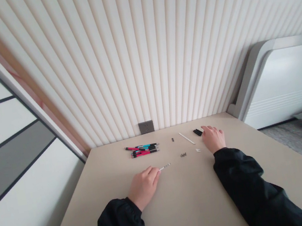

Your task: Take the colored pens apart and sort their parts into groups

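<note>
My left hand is closed in a pinch around a thin white pen refill, its darker tip pointing right and away from me. Over at the right, my right hand reaches over the table with its fingers apart, beside several short black pen grips. Whether a fingertip touches them is hard to make out. Left of that hand lie a slim white stick and small white clips. Small metal tips sit in a short row between my hands.
Several pink, blue and black pens lie piled at the back left of the beige table. A small dark piece rests near the back. Behind are a ribbed wall and a dark socket; a grey bed stands right.
</note>
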A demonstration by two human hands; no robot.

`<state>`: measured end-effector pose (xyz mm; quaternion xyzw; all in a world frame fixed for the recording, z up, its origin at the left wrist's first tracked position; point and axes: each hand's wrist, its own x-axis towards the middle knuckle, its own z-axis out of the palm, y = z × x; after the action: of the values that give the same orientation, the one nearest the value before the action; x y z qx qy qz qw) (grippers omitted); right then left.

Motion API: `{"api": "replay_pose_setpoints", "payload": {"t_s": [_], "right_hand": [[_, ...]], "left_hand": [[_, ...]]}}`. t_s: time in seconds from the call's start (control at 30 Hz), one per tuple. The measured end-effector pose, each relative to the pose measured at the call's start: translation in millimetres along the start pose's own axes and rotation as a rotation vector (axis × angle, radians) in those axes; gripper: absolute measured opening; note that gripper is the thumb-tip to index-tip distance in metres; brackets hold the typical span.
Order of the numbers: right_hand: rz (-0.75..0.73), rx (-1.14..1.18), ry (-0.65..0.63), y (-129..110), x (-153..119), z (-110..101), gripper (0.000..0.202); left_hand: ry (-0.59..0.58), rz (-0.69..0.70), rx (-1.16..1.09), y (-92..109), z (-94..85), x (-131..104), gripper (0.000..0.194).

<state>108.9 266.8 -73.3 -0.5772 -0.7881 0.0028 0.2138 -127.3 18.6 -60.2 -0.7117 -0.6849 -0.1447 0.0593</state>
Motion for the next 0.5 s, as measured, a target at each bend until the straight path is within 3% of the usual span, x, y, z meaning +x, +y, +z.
{"api": "replay_pose_setpoints", "payload": {"t_s": [0.1,0.27,0.37,0.5], "right_hand": [[-0.278,0.221,0.164,-29.5,-24.4,-12.1,0.03],[-0.871,0.483,0.034,-84.3,-75.0,-25.6,0.024],[-0.982,0.476,-0.014,-99.9,-88.8,-23.0,0.019],[-0.995,0.445,-0.036,-97.1,-86.0,-15.4,0.019]], "left_hand": [[-0.004,0.001,0.012,-0.5,-0.1,0.2,0.03],[-0.03,0.006,0.026,-1.9,0.1,0.1,0.027],[-0.025,0.005,0.029,-2.0,-0.4,0.2,0.027],[-0.03,0.01,0.026,-2.1,-1.1,0.0,0.028]]}}
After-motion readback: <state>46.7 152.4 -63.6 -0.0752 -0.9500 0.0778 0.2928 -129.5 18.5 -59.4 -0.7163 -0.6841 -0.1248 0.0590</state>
